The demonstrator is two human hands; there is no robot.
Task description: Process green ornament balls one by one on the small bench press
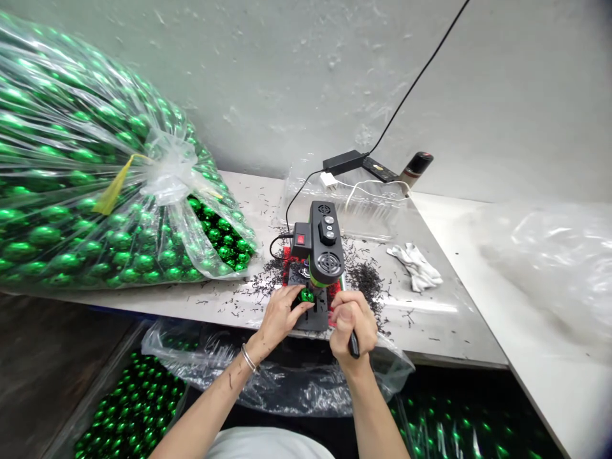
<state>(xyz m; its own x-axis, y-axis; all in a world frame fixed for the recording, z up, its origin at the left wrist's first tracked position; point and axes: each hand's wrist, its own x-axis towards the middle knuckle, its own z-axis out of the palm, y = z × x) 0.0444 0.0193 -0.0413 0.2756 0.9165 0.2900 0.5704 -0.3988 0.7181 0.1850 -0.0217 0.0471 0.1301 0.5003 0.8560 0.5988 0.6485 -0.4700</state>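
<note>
Between the thumb and fingers of my left hand point(277, 315) is a shiny green ball point(306, 296), held on the dark base plate point(310, 320) of a small black bench drill press point(327, 239). The drill head is right above the ball, so the bit and its contact with the ball cannot be made out. My right hand point(352, 319) is wrapped around the black lever handle point(354, 345) at the machine's right side. Dark curly shavings point(366, 279) lie heaped and scattered around the base.
At left stands a big clear bag point(105, 191) of green balls. Behind the machine are a clear plastic tray point(370, 220), a black power adapter point(343, 162) with cables and a dark-capped can point(417, 167). White gloves point(417, 266) lie right. More green balls point(136, 395) sit below the table edge.
</note>
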